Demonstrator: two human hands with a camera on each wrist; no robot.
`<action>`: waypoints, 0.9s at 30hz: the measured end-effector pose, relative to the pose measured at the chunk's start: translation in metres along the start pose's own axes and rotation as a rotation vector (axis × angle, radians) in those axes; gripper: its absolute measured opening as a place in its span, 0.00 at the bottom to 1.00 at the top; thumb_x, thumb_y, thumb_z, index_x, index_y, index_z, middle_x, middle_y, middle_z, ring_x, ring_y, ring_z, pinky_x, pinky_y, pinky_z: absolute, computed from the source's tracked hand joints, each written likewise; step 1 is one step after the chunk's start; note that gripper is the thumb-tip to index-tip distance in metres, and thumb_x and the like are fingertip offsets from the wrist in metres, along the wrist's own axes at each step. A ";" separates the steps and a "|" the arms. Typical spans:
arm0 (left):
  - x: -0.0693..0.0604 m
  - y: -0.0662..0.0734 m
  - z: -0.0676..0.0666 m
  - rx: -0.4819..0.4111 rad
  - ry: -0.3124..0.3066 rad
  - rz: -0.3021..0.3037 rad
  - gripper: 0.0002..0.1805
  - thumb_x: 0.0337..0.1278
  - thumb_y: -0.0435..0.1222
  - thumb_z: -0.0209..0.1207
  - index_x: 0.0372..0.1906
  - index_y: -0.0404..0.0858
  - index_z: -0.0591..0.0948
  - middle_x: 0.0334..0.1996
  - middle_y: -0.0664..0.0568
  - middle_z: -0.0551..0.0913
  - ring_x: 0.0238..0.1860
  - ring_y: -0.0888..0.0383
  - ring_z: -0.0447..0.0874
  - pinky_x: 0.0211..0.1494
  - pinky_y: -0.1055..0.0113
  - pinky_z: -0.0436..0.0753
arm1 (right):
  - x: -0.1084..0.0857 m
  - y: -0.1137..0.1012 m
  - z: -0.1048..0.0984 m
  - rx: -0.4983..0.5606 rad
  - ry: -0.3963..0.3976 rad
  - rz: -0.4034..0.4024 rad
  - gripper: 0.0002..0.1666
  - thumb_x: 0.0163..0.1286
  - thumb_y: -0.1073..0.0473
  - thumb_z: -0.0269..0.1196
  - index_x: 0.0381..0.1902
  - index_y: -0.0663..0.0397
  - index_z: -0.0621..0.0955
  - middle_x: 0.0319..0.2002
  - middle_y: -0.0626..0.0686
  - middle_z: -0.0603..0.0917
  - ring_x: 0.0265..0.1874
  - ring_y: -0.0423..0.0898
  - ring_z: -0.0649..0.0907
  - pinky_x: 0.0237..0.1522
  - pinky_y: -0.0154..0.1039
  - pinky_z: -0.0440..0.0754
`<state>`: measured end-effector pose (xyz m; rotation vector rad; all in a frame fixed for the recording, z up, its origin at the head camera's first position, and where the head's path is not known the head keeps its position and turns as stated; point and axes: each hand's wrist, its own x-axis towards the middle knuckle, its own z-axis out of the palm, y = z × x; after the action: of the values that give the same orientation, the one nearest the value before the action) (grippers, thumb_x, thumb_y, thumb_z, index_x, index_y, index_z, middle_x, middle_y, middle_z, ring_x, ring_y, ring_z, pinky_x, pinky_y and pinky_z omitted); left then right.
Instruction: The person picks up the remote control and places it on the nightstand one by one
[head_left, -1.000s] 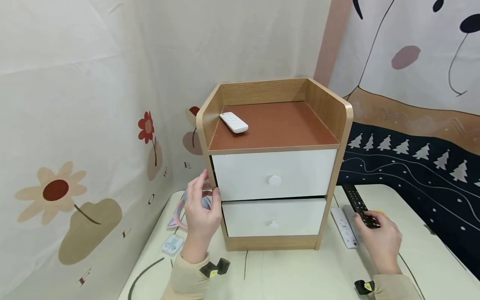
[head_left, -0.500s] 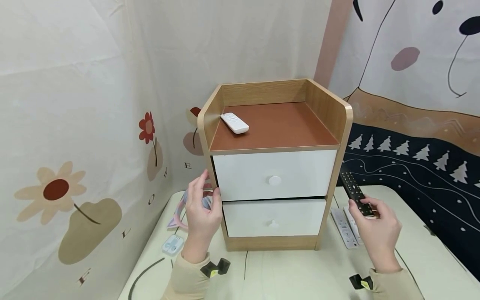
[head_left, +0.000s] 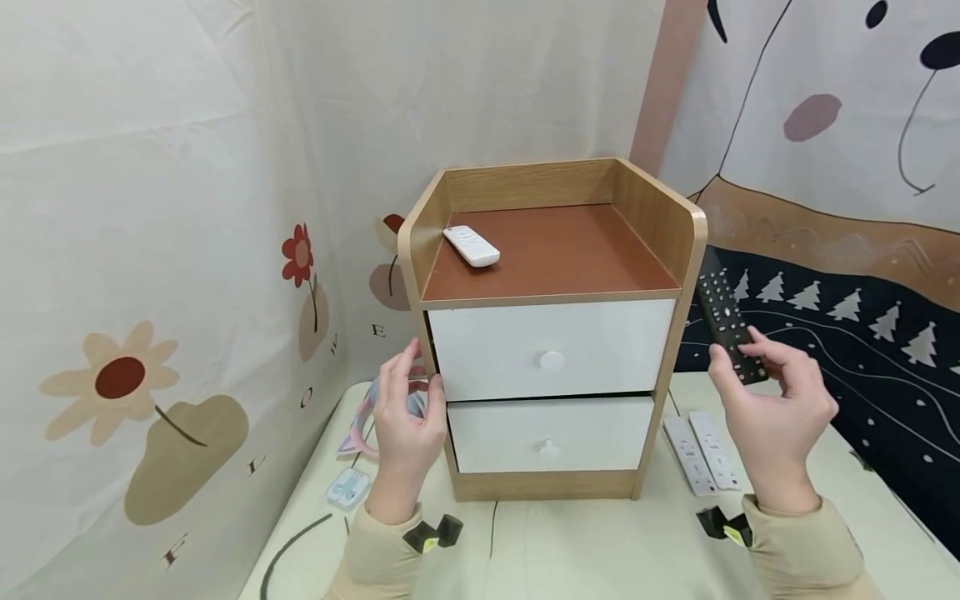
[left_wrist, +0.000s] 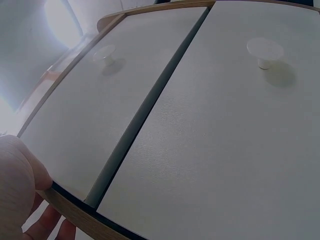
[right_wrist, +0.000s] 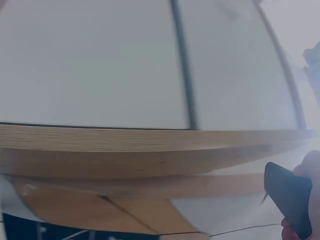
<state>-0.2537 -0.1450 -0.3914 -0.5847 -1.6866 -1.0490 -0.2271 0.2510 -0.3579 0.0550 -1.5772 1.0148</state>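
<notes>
My right hand (head_left: 780, 417) pinches the lower end of a black remote (head_left: 726, 321), which is raised beside the cabinet's right side. In the right wrist view the remote (right_wrist: 289, 197) shows as a dark shape between thumb and fingers. My left hand (head_left: 405, 433) grips the left front edge of the wooden cabinet (head_left: 547, 485), thumb at the front; the left wrist view shows the hand (left_wrist: 20, 190) around that edge (left_wrist: 75, 212). A white remote (head_left: 472, 247) lies on the cabinet's brown top, at the left. Both white drawers (head_left: 487, 350) are pushed in.
Two white power strips (head_left: 715, 450) lie on the table (head_left: 585, 550) right of the cabinet. At its left are a pink and grey headset (head_left: 362, 423), a small pale case with earphones (head_left: 348, 488) and a dark cable (head_left: 288, 546). Printed cloths hang behind.
My right hand has lifted the black remote up from over the power strips, uncovering them. My left hand has stayed at the cabinet's edge.
</notes>
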 end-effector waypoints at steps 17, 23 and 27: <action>-0.001 0.003 -0.002 0.011 -0.026 -0.081 0.32 0.69 0.21 0.61 0.77 0.29 0.74 0.60 0.32 0.80 0.46 0.44 0.86 0.55 0.81 0.84 | 0.032 -0.069 0.008 0.289 0.208 -0.048 0.24 0.56 0.64 0.77 0.39 0.84 0.83 0.48 0.45 0.93 0.55 0.41 0.93 0.49 0.25 0.84; -0.001 0.002 -0.001 0.014 -0.024 -0.079 0.33 0.69 0.21 0.62 0.77 0.30 0.74 0.60 0.33 0.81 0.45 0.44 0.87 0.55 0.81 0.84 | 0.028 -0.084 0.019 0.296 0.194 -0.131 0.20 0.54 0.65 0.78 0.33 0.82 0.84 0.45 0.58 0.94 0.52 0.40 0.93 0.54 0.26 0.87; 0.000 0.000 0.000 0.019 -0.002 -0.034 0.33 0.66 0.19 0.62 0.76 0.29 0.75 0.58 0.32 0.82 0.44 0.45 0.87 0.52 0.80 0.85 | 0.024 -0.086 0.026 0.258 0.136 -0.199 0.20 0.54 0.62 0.79 0.31 0.79 0.86 0.44 0.67 0.94 0.53 0.40 0.91 0.55 0.27 0.85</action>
<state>-0.2534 -0.1445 -0.3917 -0.5468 -1.7115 -1.0554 -0.2077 0.1935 -0.2873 0.3089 -1.2839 1.0365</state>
